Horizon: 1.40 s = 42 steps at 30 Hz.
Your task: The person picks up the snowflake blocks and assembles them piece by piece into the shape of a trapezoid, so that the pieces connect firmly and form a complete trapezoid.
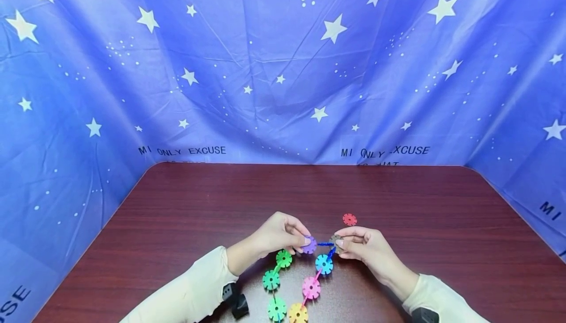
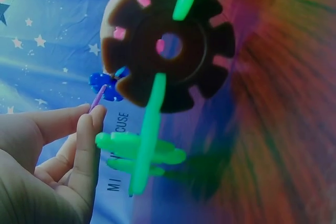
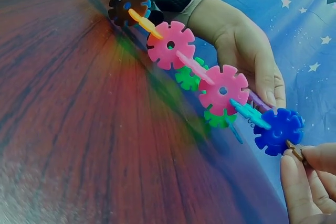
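Note:
My left hand pinches a purple notched disc between thumb and fingers. Opposite it, my right hand pinches a brown notched disc by its edge. A dark blue disc, edge-on in the head view, bridges the gap between those two. From the right hand's end a slotted chain runs toward me through a light blue disc, a pink disc and a yellow-orange disc. Several green discs form the chain's other side, below the left hand.
A loose red disc lies on the dark wooden table just beyond the right hand. Black wrist devices sit at both sleeves. A blue star-printed curtain hangs behind the table and along its sides.

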Each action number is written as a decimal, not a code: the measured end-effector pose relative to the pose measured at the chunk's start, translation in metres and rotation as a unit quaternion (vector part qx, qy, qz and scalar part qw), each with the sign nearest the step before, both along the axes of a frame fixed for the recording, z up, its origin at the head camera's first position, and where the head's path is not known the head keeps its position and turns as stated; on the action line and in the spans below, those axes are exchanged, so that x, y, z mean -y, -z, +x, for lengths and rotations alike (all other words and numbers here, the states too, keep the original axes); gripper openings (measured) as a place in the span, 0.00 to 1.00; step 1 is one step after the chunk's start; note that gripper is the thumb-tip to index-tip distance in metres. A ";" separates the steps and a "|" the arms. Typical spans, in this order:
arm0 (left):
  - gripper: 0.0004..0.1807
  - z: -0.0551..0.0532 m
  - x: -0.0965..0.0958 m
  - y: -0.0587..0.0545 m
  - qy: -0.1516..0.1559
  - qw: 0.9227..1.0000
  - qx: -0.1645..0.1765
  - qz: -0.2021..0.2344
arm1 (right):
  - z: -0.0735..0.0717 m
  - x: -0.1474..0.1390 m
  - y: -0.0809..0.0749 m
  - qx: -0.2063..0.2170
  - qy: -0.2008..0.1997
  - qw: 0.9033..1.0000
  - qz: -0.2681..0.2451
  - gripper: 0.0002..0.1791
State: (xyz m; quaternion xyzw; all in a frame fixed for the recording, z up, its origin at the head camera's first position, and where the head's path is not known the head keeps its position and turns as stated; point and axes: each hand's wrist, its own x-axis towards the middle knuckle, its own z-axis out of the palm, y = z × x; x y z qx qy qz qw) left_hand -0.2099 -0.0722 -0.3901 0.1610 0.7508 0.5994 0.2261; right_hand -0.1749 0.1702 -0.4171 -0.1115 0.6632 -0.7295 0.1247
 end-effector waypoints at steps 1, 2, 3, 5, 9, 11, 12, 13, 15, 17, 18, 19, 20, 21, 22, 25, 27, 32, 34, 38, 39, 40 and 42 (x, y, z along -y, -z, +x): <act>0.05 0.000 -0.001 0.001 -0.001 1.000 0.001 0.001 | 0.000 0.000 0.000 0.001 0.001 1.000 -0.001 0.08; 0.04 0.000 -0.001 0.001 -0.004 1.000 0.005 0.001 | 0.000 0.000 0.000 0.001 0.001 1.000 0.000 0.08; 0.04 0.001 -0.002 0.002 -0.006 1.000 0.007 0.004 | 0.000 0.000 -0.001 0.002 0.002 1.000 0.000 0.08; 0.04 0.001 -0.003 0.003 -0.010 1.000 0.014 0.010 | -0.001 0.000 -0.001 0.005 0.003 1.000 0.000 0.08; 0.04 0.002 -0.005 0.004 -0.013 0.999 0.023 0.021 | 0.000 0.000 0.000 0.000 0.003 1.000 0.004 0.08; 0.04 0.002 -0.006 0.004 -0.014 0.999 0.025 0.023 | 0.000 0.000 0.000 -0.004 0.005 1.000 0.010 0.08; 0.04 0.002 -0.007 0.004 -0.015 0.999 0.025 0.023 | 0.001 0.000 0.000 -0.007 0.007 1.000 0.012 0.08; 0.04 0.003 -0.008 0.003 -0.016 0.999 0.024 0.024 | 0.001 0.000 0.000 -0.008 0.010 1.000 0.016 0.08; 0.04 0.003 -0.009 0.003 -0.016 0.999 0.023 0.025 | 0.002 0.001 0.001 -0.013 0.011 1.000 0.018 0.07; 0.04 0.004 -0.010 0.002 -0.015 0.999 0.024 0.026 | 0.002 0.002 0.002 -0.017 0.012 1.000 0.017 0.06; 0.04 0.004 -0.011 0.002 -0.015 0.999 0.025 0.026 | 0.003 0.002 0.002 -0.020 0.010 1.000 0.015 0.06; 0.05 0.005 -0.011 0.002 -0.015 0.999 0.027 0.028 | 0.003 0.002 0.002 -0.023 0.008 1.000 0.013 0.06; 0.05 0.005 -0.012 0.002 -0.015 0.999 0.029 0.029 | 0.003 0.003 0.003 -0.026 0.006 1.000 0.010 0.06; 0.05 0.006 -0.012 0.002 -0.018 0.999 0.030 0.031 | 0.004 0.003 0.003 -0.028 0.007 1.000 0.008 0.06; 0.05 0.006 -0.012 0.002 -0.019 0.999 0.031 0.033 | 0.004 0.004 0.003 -0.029 0.008 1.000 0.004 0.06; 0.06 0.007 -0.013 0.001 -0.023 0.999 0.026 0.039 | 0.006 0.006 0.002 -0.032 0.017 0.999 -0.005 0.05; 0.06 0.008 -0.013 0.000 -0.026 0.999 0.021 0.041 | 0.007 0.008 0.001 -0.028 0.025 0.999 -0.012 0.05; 0.05 0.008 -0.014 -0.001 -0.027 0.999 0.006 0.041 | 0.009 0.011 -0.001 -0.028 0.035 0.999 -0.020 0.05; 0.05 0.008 -0.015 -0.002 -0.025 0.999 0.004 0.038 | 0.008 0.011 -0.001 -0.027 0.034 0.999 -0.018 0.05; 0.05 0.008 -0.013 -0.002 -0.020 0.999 0.005 0.030 | 0.008 0.008 0.000 -0.019 0.017 1.000 -0.005 0.05; 0.05 0.007 -0.013 -0.001 -0.020 0.999 0.007 0.027 | 0.008 0.007 0.000 -0.017 0.012 1.000 0.001 0.06; 0.05 0.007 -0.012 -0.001 -0.019 0.999 0.009 0.025 | 0.008 0.006 0.000 -0.018 0.005 1.000 0.007 0.07; 0.05 0.006 -0.012 0.000 -0.018 1.000 0.011 0.020 | 0.007 0.004 0.001 -0.025 -0.008 0.999 0.019 0.11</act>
